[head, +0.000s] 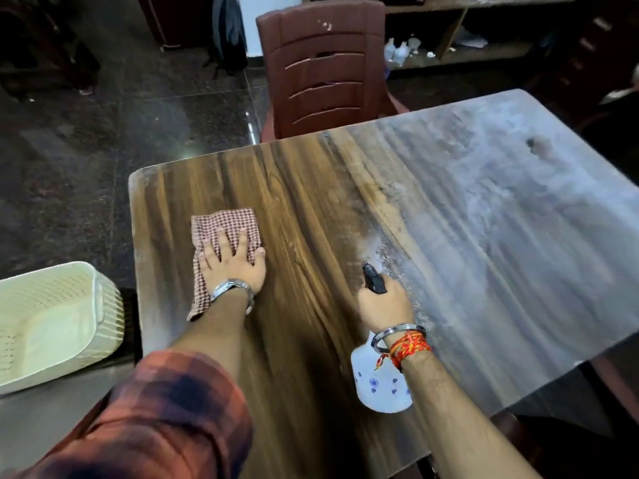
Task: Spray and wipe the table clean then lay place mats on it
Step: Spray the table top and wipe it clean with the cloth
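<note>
A wooden table [311,202] fills the middle of the view. Its left half is dark and wet-looking, its right half is pale and dusty. My left hand [231,264] lies flat, fingers spread, on a red-and-white checked cloth [224,224] near the table's left edge. My right hand [383,305] grips a white spray bottle [377,385] with blue flower prints. The bottle's black nozzle [371,276] points toward the dusty half, and fresh droplets lie on the wood just in front of it. No place mats are in view.
A brown plastic chair [325,63] stands at the table's far side. A cream perforated basket [52,323] sits on a low surface at the left. The floor is dark polished tile. Shelves with small bottles [401,51] stand at the back right.
</note>
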`<state>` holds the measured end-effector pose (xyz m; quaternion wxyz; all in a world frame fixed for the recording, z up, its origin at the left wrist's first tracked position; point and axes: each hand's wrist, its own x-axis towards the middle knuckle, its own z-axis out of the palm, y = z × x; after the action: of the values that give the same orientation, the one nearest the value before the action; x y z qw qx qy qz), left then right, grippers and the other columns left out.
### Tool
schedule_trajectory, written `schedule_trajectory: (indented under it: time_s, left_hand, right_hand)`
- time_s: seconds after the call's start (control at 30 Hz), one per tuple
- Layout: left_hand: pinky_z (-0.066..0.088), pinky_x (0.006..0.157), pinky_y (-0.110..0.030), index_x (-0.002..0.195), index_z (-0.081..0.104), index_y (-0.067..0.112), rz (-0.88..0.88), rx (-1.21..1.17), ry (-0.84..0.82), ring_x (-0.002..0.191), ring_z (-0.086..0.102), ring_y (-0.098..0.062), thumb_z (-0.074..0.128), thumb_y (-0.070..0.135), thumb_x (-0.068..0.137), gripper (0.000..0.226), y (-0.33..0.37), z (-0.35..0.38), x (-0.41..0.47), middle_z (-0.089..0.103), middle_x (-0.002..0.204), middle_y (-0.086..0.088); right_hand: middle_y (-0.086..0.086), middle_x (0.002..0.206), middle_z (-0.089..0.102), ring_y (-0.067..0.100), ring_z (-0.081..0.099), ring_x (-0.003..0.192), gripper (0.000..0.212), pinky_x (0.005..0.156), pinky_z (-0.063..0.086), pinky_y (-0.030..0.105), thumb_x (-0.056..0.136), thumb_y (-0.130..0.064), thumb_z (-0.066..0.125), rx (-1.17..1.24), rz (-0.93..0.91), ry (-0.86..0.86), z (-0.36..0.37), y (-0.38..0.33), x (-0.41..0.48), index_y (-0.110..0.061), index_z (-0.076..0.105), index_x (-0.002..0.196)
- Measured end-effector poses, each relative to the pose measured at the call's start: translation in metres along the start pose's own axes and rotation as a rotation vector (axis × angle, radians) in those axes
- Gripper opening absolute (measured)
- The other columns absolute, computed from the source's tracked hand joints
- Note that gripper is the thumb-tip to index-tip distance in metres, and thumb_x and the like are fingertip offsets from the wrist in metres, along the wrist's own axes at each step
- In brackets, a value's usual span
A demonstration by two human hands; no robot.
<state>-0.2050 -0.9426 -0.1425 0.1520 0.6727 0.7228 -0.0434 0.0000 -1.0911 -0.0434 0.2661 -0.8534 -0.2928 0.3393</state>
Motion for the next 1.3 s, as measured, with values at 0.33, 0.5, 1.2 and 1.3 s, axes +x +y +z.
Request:
schedule_trajectory:
  time_s: [0.33,0.5,1.2,1.3]
  left_hand:
    - [-0.008,0.117,-0.048,0.151,0.007,0.043,0.343,0.057,-0.043,0.147,-0.006,-0.033,0.020,0.066,0.091,0.066,0.158,0.062,-0.126,-0.007,0.162,0.001]
    - [-0.007,0.118,-0.047,0.151,0.012,0.043,0.405,0.069,-0.032,0.147,-0.004,-0.032,0.023,0.063,0.092,0.064,0.203,0.086,-0.191,-0.004,0.163,0.001]
    - [-0.008,0.118,-0.047,0.152,0.003,0.043,-0.303,-0.088,-0.004,0.148,-0.008,-0.030,0.016,0.074,0.088,0.072,0.116,0.112,-0.336,-0.010,0.162,0.003]
    - [-0.008,0.118,-0.048,0.151,0.003,0.043,-0.341,-0.105,0.009,0.147,-0.009,-0.031,0.016,0.073,0.088,0.071,0.121,0.113,-0.337,-0.011,0.162,0.003]
  right_hand:
    - [0.012,0.080,0.065,0.038,0.068,0.072,0.008,0.072,0.058,0.052,0.078,-0.021,0.051,0.058,0.115,0.051,-0.090,0.101,-0.028,-0.016,0.057,0.079]
    - [0.012,0.081,0.065,0.040,0.065,0.074,0.015,0.069,0.058,0.052,0.071,-0.020,0.047,0.069,0.040,0.041,-0.130,0.141,-0.041,-0.016,0.058,0.080]
    - [0.010,0.080,0.061,0.029,0.054,0.072,0.012,0.068,0.044,0.033,0.082,-0.012,0.054,0.095,-0.279,-0.234,-0.204,0.227,-0.082,-0.005,0.061,0.089]
    - [0.009,0.077,0.058,0.028,0.051,0.072,0.009,0.067,0.042,0.035,0.082,-0.011,0.054,0.107,-0.285,-0.212,-0.204,0.230,-0.084,-0.003,0.058,0.085]
